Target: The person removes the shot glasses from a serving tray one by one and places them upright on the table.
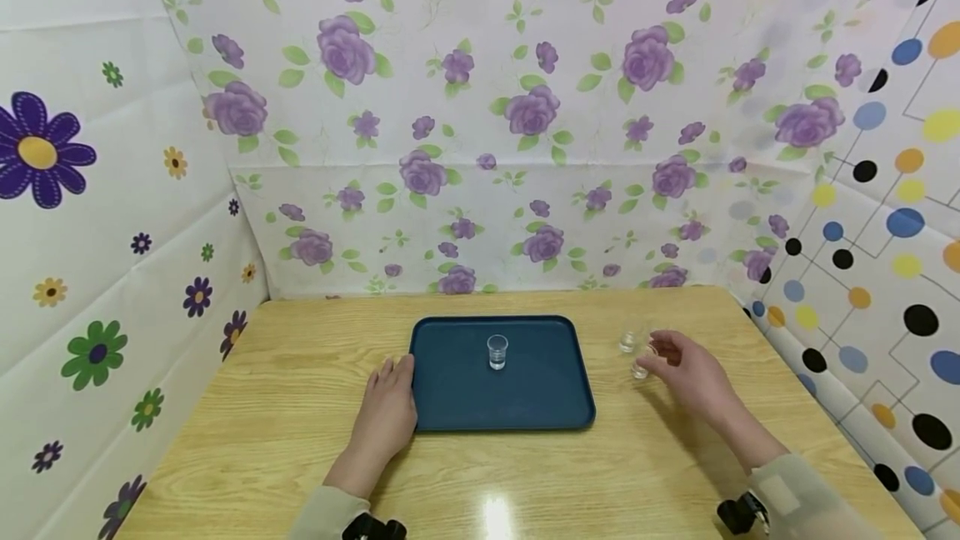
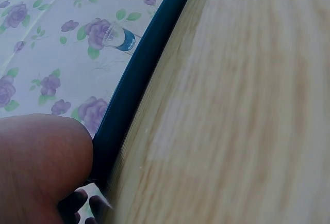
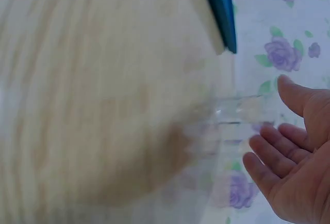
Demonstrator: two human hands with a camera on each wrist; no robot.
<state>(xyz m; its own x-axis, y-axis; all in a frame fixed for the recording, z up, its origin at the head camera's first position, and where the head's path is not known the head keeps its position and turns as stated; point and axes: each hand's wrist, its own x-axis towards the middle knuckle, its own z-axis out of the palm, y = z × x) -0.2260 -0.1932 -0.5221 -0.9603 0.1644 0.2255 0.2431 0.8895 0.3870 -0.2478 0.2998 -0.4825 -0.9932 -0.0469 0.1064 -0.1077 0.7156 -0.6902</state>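
A dark blue tray (image 1: 502, 402) lies on the wooden table, with a small clear shot glass (image 1: 497, 352) standing upright on it. My left hand (image 1: 386, 411) rests on the table against the tray's left edge, fingers pointing away from me. The left wrist view shows its thumb (image 2: 49, 157) by the tray rim (image 2: 131, 90). Right of the tray, my right hand (image 1: 693, 373) is at a second clear glass (image 1: 639, 368), thumb and fingers spread to either side. Contact with that glass (image 3: 242, 109) is unclear. Just behind stands a third glass (image 1: 627, 342).
The light wooden table (image 1: 480, 482) reaches back to a cloth wall (image 1: 480, 215) printed with purple roses. A daisy-patterned cloth (image 1: 112, 273) hangs on the left, and a dotted cloth (image 1: 885, 290) on the right.
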